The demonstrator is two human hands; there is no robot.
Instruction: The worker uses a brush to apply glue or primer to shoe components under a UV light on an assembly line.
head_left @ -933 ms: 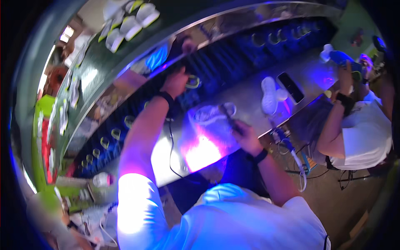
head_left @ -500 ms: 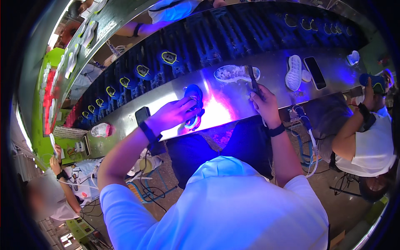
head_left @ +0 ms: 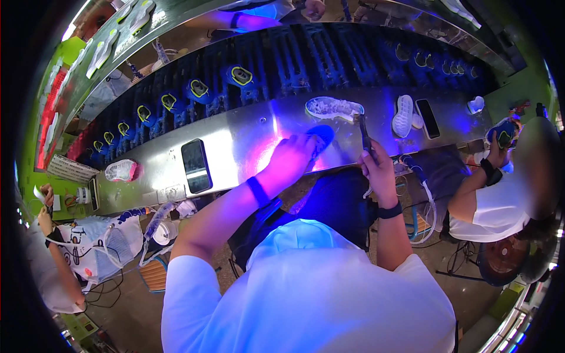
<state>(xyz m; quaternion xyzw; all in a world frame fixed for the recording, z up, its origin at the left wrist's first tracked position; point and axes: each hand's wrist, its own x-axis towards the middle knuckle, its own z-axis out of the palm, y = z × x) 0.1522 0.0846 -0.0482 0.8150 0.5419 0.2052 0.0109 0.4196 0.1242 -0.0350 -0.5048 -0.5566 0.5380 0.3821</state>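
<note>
- Holding a blue shoe (head_left: 322, 136) in the left hand (head_left: 294, 154), with fingers bent over its near end and closed on it; not possible to see the thumb clearly.
- Locating the shoe over the near part of the metal bench (head_left: 226, 147), between the two hands, just right of a pink patch of light (head_left: 265, 154); not possible to tell resting from slightly raised.
- Gripping a dark brush (head_left: 363, 133) in the right hand (head_left: 378, 167), with fingers curled closely round the lower handle and with bristles directed away from the body.
- Placing the brush head at the right end of a coated white sole (head_left: 333, 108); not possible to tell touching from just above.
- Showing, farther right on the bench, a clean white sole (head_left: 403, 116) near a black phone (head_left: 428, 119).
- Showing, to the left, a second phone (head_left: 196, 166) and, well apart from it, a white-and-pink shoe piece (head_left: 120, 170).
- Displaying, along the far side, a dark slatted rack (head_left: 291, 59) with yellow-rimmed shoes (head_left: 240, 76) in a row.
- Including, at far right, a co-worker's hand (head_left: 498, 156) on another shoe (head_left: 504, 135).
</note>
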